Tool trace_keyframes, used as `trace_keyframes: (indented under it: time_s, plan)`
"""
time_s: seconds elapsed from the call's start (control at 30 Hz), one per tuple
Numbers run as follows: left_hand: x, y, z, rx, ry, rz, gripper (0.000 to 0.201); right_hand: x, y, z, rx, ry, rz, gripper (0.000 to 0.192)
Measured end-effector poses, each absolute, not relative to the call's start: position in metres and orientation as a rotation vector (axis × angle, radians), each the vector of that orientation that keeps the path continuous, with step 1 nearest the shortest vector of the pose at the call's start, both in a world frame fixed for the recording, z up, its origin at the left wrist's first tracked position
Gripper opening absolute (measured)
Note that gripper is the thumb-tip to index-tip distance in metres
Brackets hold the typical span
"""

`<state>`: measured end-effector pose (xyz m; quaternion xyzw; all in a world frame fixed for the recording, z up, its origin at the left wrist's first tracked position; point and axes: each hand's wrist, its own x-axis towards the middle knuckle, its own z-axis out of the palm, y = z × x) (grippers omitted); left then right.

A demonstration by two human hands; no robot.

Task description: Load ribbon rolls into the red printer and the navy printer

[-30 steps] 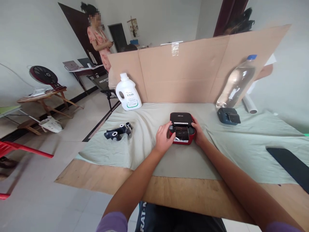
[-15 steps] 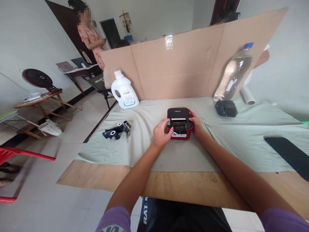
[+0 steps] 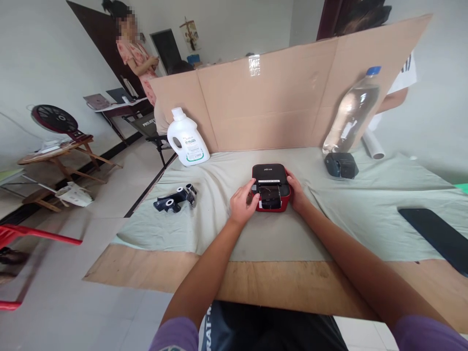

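Observation:
A small black and red label printer (image 3: 270, 174) rests on the cloth in front of me. From its front slot a dark glossy strip (image 3: 271, 196) hangs down over the red front. My left hand (image 3: 243, 201) grips the printer's left side, with thumb and fingers near the strip's edge. Along the right side, my right hand (image 3: 297, 191) holds the casing; some of its fingers are hidden behind it. Several dark rolls with white cores (image 3: 174, 199) lie on the cloth to the left.
A white detergent jug (image 3: 188, 139) and a large clear bottle (image 3: 353, 112) stand before a cardboard screen (image 3: 266, 112). Another dark device (image 3: 341, 165) sits by the bottle. A black phone (image 3: 435, 236) lies at right. One person (image 3: 141, 66) stands behind at left; another (image 3: 398, 95) is partly hidden behind the screen.
The dark strip now hangs lower, covering most of the white label on the printer's front. My hands stay at its sides. The person behind the screen at right has come further into view.

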<state>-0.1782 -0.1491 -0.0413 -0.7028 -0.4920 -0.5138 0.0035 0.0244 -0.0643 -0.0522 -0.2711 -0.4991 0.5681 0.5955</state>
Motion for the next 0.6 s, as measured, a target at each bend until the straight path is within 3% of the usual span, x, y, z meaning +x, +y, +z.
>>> trace_keyframes:
  time_s: [0.33, 0.6]
  plan:
    - [-0.1786, -0.1481, -0.039, -2.319, -1.617, -1.921, 0.037, 0.0265, -0.0654, -0.0499, -0.645, -1.159, 1.344, 0.055]
    - [-0.1785, -0.14, -0.0403, -2.388, -1.659, -1.942, 0.026, 0.0284, -0.0561, -0.0496, -0.716, -1.249, 1.302, 0.06]
